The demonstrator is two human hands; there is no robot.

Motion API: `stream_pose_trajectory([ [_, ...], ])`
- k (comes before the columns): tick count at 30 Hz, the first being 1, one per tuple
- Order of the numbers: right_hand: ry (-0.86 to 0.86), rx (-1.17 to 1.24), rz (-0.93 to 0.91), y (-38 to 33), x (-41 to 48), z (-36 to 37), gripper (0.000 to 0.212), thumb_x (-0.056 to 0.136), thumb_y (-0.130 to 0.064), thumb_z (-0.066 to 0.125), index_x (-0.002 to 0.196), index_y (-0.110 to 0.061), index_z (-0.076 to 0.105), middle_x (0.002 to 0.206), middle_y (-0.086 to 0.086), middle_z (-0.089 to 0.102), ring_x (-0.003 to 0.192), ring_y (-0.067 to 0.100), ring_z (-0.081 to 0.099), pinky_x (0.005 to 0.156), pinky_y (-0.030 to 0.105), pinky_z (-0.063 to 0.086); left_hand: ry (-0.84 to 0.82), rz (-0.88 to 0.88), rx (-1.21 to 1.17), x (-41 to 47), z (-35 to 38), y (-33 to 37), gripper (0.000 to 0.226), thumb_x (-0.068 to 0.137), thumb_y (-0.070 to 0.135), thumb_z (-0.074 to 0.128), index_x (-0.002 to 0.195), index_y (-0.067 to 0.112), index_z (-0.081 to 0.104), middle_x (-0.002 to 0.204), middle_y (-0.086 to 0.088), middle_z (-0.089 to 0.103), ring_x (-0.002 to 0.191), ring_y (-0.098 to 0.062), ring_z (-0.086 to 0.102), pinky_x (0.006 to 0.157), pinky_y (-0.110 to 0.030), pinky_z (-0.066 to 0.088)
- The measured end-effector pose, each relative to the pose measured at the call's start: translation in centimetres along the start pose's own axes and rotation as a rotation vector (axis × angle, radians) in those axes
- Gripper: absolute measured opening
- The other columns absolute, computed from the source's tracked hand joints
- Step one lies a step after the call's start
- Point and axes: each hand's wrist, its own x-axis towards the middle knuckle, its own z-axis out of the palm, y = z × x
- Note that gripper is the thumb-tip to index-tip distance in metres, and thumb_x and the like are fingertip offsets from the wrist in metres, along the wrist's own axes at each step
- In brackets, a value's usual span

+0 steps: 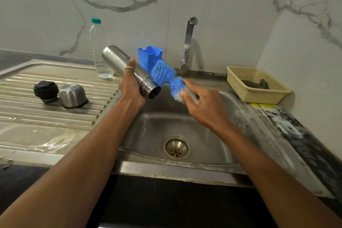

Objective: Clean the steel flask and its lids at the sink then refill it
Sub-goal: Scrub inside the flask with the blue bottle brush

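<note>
My left hand (130, 87) grips the steel flask (118, 61) around its middle, tilted above the sink (185, 126) with its open mouth facing down to the right. My right hand (201, 105) holds a blue bottle brush (163, 74) by its handle; the bristles touch the flask's neck just beside the mouth. On the ribbed drainboard (37, 109) to the left lie the black inner lid (45, 90) and the steel cup lid (72, 95), mouth down, side by side.
A clear plastic water bottle (99, 50) with a green cap stands behind the flask. A blue holder (149, 57) sits by the tap (188, 42). A cream basket (257, 85) with a dark scrubber rests on the right counter. Water lies on the drainboard.
</note>
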Motion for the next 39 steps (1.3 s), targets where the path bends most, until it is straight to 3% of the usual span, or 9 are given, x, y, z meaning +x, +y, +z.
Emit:
stream_pose_trajectory([
  [3, -0.015, -0.009, -0.036, -0.5, -0.1, 0.0, 0.048, 0.1, -0.045, 0.057, 0.146, -0.036, 0.052, 0.117, -0.006, 0.075, 0.094, 0.011, 0.068, 0.08, 0.029, 0.055, -0.04, -0.023, 0.005, 0.0, -0.1, 0.0, 0.065, 0.077, 0.039, 0.083, 0.129, 0.008, 0.06, 0.114, -0.014, 0.075, 0.097, -0.034, 0.076, 0.082, -0.053, 0.061],
  [6, 0.006, -0.018, 0.014, -0.1, 0.1, -0.1, 0.049, 0.099, -0.046, 0.056, 0.147, -0.035, 0.051, 0.122, -0.003, 0.073, 0.104, 0.018, 0.069, 0.088, 0.039, 0.057, -0.027, -0.016, -0.003, -0.1, 0.0, -0.1, 0.064, 0.081, 0.041, 0.078, 0.131, 0.007, 0.059, 0.109, -0.012, 0.075, 0.094, -0.032, 0.076, 0.08, -0.05, 0.062],
  [10, -0.01, -0.035, -0.034, -0.3, 0.0, -0.2, 0.048, 0.099, -0.047, 0.056, 0.146, -0.038, 0.052, 0.109, -0.007, 0.076, 0.082, 0.01, 0.065, 0.074, 0.029, 0.052, -0.047, -0.018, -0.013, -0.1, -0.2, 0.0, 0.065, 0.08, 0.047, 0.078, 0.13, 0.009, 0.06, 0.117, -0.013, 0.074, 0.097, -0.033, 0.076, 0.082, -0.052, 0.061],
  [15, -0.052, -0.104, 0.017, 0.7, 0.0, 0.0, 0.052, 0.097, -0.053, 0.049, 0.147, -0.04, 0.048, 0.117, -0.003, 0.074, 0.101, 0.02, 0.069, 0.086, 0.042, 0.057, 0.058, 0.035, 0.041, -0.3, 0.4, 0.2, 0.042, 0.09, 0.041, 0.071, 0.114, 0.009, 0.062, 0.1, -0.012, 0.076, 0.08, -0.026, 0.077, 0.073, -0.044, 0.064],
  [21, 0.057, -0.025, 0.036, 0.3, 0.3, -0.7, 0.048, 0.098, -0.045, 0.057, 0.145, -0.036, 0.054, 0.122, -0.003, 0.074, 0.106, 0.017, 0.069, 0.089, 0.038, 0.057, 0.073, 0.054, -0.014, -0.2, 0.8, 0.4, 0.026, 0.099, 0.036, 0.06, 0.102, 0.01, 0.057, 0.107, -0.015, 0.074, 0.09, -0.029, 0.076, 0.084, -0.05, 0.062],
  [26, 0.008, -0.003, -0.016, -0.7, -0.1, -0.4, 0.046, 0.098, -0.046, 0.058, 0.143, -0.04, 0.054, 0.115, -0.008, 0.075, 0.095, 0.011, 0.068, 0.085, 0.033, 0.056, 0.055, 0.001, 0.009, 0.1, 0.2, 0.1, 0.044, 0.093, 0.044, 0.054, 0.121, 0.011, 0.065, 0.11, -0.011, 0.076, 0.098, -0.03, 0.075, 0.082, -0.047, 0.063],
  [28, 0.014, -0.014, 0.016, -0.4, 0.2, -0.3, 0.047, 0.099, -0.046, 0.057, 0.144, -0.038, 0.054, 0.122, -0.007, 0.073, 0.106, 0.015, 0.068, 0.09, 0.034, 0.055, 0.025, -0.01, 0.003, 0.2, 0.0, 0.2, 0.053, 0.091, 0.045, 0.053, 0.126, 0.009, 0.067, 0.114, -0.012, 0.075, 0.103, -0.032, 0.074, 0.083, -0.047, 0.062],
  [33, 0.008, -0.008, -0.018, -0.4, 0.1, -0.7, 0.047, 0.098, -0.047, 0.057, 0.145, -0.038, 0.053, 0.121, -0.008, 0.073, 0.105, 0.012, 0.068, 0.091, 0.035, 0.056, -0.016, 0.002, -0.032, 0.0, -0.1, 0.1, 0.071, 0.073, 0.046, 0.086, 0.127, 0.008, 0.06, 0.11, -0.014, 0.075, 0.095, -0.036, 0.076, 0.085, -0.056, 0.06],
  [39, 0.016, 0.01, 0.003, 0.3, 0.2, -0.6, 0.05, 0.097, -0.05, 0.055, 0.145, -0.037, 0.053, 0.121, -0.008, 0.074, 0.105, 0.013, 0.069, 0.088, 0.04, 0.058, 0.015, 0.002, -0.043, 0.1, -0.2, 0.1, 0.095, 0.048, 0.041, 0.091, 0.13, 0.005, 0.059, 0.12, -0.017, 0.073, 0.097, -0.036, 0.075, 0.084, -0.057, 0.06],
])
